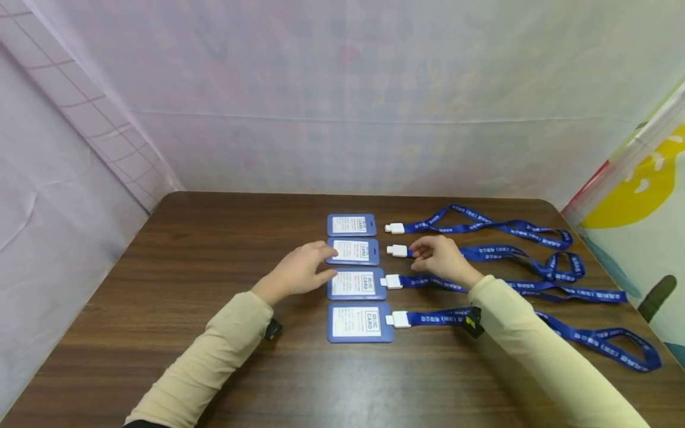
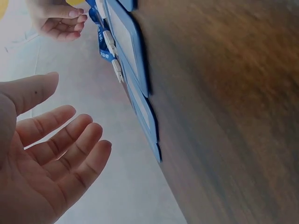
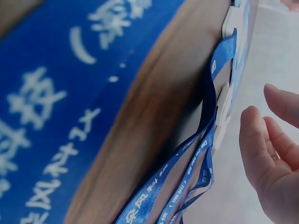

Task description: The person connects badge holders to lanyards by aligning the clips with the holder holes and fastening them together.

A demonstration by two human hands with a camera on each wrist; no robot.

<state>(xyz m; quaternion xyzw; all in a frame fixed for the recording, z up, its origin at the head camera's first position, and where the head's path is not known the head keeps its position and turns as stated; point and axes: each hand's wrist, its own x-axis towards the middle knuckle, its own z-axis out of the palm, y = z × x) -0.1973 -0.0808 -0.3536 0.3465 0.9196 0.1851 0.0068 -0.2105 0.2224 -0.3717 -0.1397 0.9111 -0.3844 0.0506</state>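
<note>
Several blue ID card holders (image 1: 353, 252) with white cards lie in a column on the table. My left hand (image 1: 299, 267) hovers at the left side of the second holder from the back, fingers spread and holding nothing. To the right, my right hand (image 1: 441, 258) is over the second blue lanyard (image 1: 484, 254), close behind its white clip (image 1: 398, 251). Its fingers are loosely bent, with nothing between them in the right wrist view. The clips of the two nearest lanyards meet their holders' right edges; the two farther clips lie apart from theirs.
The brown wooden table (image 1: 225, 238) ends at a pale curtain (image 1: 374, 154) behind. Lanyard straps stretch toward the right edge, the nearest lanyard (image 1: 610, 345) partly under my right forearm. A printed cloth (image 1: 637, 190) hangs at the right.
</note>
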